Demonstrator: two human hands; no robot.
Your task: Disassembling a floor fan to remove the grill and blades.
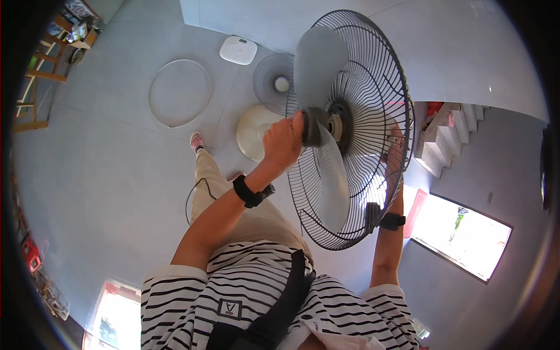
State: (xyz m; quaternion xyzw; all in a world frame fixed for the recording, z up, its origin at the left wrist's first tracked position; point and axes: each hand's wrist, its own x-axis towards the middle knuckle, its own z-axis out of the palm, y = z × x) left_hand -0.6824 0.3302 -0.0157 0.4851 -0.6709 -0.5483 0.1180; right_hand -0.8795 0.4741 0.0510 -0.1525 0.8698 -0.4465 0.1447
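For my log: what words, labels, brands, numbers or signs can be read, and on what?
I won't copy printing, only place it:
Square patch on the striped shirt: one bold angular mark.
White strip at the collar: too small to read.
Flat white device on the floor: too small.
Fan: none visible.

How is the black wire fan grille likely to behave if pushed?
The black wire fan grille would probably feel fairly stiff, given its dense ribbing. Its open wirework suggests lightness for its size, and its round outline might let it roll on edge.
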